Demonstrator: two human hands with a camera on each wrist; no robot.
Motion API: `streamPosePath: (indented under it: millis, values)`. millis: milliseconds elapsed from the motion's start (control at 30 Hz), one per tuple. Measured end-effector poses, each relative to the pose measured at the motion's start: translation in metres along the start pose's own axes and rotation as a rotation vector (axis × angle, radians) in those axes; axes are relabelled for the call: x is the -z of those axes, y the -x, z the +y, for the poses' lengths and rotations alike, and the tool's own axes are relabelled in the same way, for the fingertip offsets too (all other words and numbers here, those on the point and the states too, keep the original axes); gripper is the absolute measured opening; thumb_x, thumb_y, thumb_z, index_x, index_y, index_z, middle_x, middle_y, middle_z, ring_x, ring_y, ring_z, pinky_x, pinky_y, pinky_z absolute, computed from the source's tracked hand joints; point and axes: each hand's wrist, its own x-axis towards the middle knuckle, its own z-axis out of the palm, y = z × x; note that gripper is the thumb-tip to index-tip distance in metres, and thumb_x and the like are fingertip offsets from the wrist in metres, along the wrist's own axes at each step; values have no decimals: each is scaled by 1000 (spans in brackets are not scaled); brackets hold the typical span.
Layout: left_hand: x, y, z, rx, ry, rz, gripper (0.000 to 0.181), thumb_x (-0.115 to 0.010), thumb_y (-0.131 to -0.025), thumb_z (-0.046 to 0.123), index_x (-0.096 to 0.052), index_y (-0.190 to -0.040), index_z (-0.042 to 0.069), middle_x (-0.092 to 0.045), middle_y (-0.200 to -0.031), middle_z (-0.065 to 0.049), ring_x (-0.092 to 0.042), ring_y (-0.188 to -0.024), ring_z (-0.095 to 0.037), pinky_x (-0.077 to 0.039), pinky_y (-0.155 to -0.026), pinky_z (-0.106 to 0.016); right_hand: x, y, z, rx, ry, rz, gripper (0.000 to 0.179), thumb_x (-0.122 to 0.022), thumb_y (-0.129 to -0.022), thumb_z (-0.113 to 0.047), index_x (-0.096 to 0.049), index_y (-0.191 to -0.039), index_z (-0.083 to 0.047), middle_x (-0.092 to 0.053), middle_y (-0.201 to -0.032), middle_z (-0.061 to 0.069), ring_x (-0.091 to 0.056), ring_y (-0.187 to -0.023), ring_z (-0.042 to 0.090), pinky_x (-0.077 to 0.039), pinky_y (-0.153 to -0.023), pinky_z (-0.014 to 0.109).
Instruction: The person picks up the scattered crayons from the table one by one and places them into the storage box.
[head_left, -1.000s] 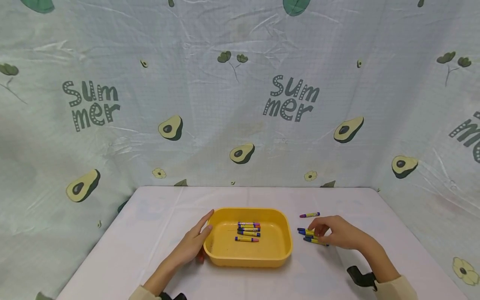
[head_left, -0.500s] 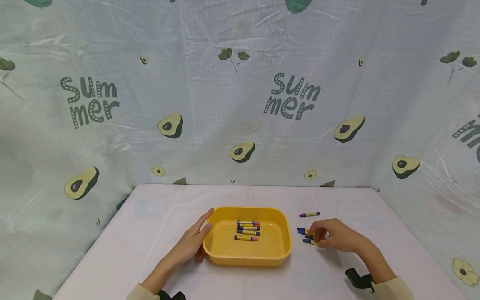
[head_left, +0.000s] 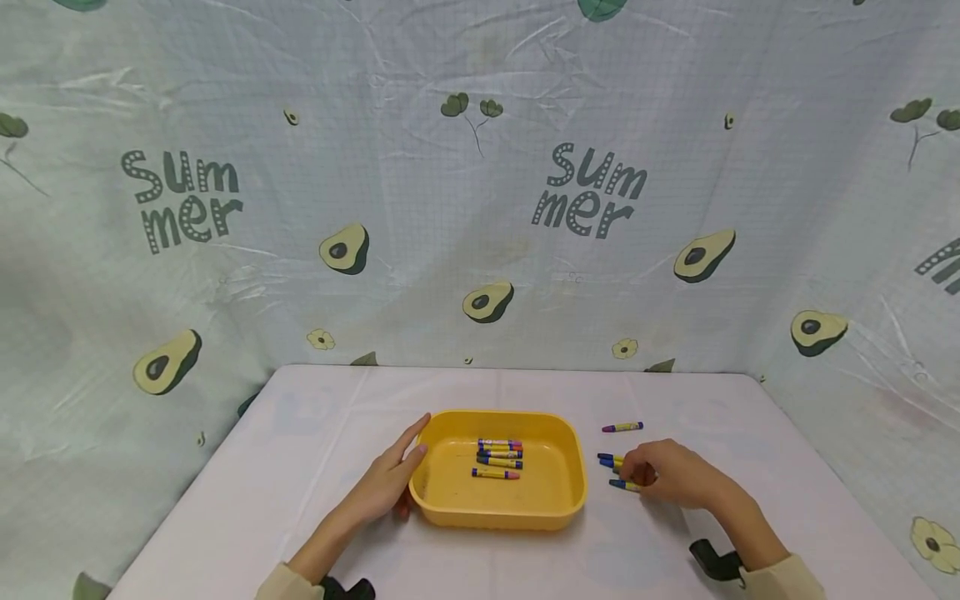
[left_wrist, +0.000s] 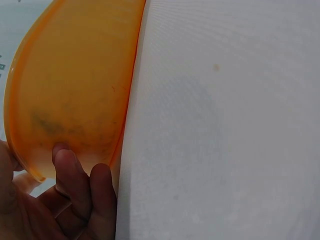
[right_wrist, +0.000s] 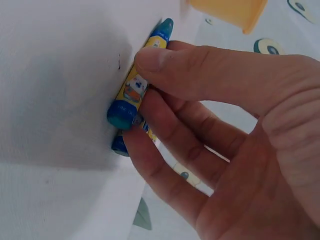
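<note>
Your teal-tipped wax crayon with yellow wrapper and blue bands (right_wrist: 131, 89) sits in the grasp of your right hand (head_left: 675, 475), thumb on one side, fingers behind. Height off the table: cannot tell.

Change: over the last second your right hand has settled slightly nearer to you; the right end of the nearest crayon, visible then, is now hidden behind the hand. Judged the same crayon as the teal one. Meaning: one more crayon is in your grip, to the right of the tray and not yet in it.

Another blue-banded crayon (right_wrist: 119, 144) lies just beyond it in the right wrist view. From the head view, note at least two dark-blue-tipped, yellow-wrapped crayons (head_left: 609, 457) just beside your fingers; a purple-tipped, yellow-wrapped crayon (head_left: 622, 427) lies apart, farther back.

Container: yellow rounded-rectangular plastic tray (head_left: 542, 483), upright. Holds five crayons, unchanged: four bunched toward the back, one pink-tipped, yellow-wrapped crayon (head_left: 495, 473) separate, nearer you. Your left hand (head_left: 381, 485) grips its left side, fingers against the outer wall.

Outward: white-covered table (head_left: 465, 575), avocado-printed pale backdrop (head_left: 420, 192) behind
</note>
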Motion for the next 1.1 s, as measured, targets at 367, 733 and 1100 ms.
streamPosePath:
  millis: [367,733,1100]
  values:
    - [0,1,2,8,14,-2,57,-40,-112,39,-22,-166,32,-53,-62,-5,-53,-44,-19,-50,-48,-32,-1,0,-1,21,-16,-40,29,-80,-84,3,-76,-105,-17,-65,-85,-6,-54,-74,8,-50,-65,23]
    - [-1,0,4,7,3,1,56,-40,-113,38,-22,-166,32,-52,-63,-4,-52,-44,-18,-49,-49,-30,1,1,2,89,-2,-38,39,-72,-87,6,-75,-115,-20,-65,-89,-8,-53,-77,4,-48,-67,22]
    - [-2,1,3,10,7,12,56,-41,-112,38,-23,-166,33,-52,-63,-6,-52,-44,-19,-50,-48,-32,10,4,-4,154,-31,19,37,-68,-91,3,-71,-122,-15,-69,-99,-4,-57,-84,2,-55,-73,22]
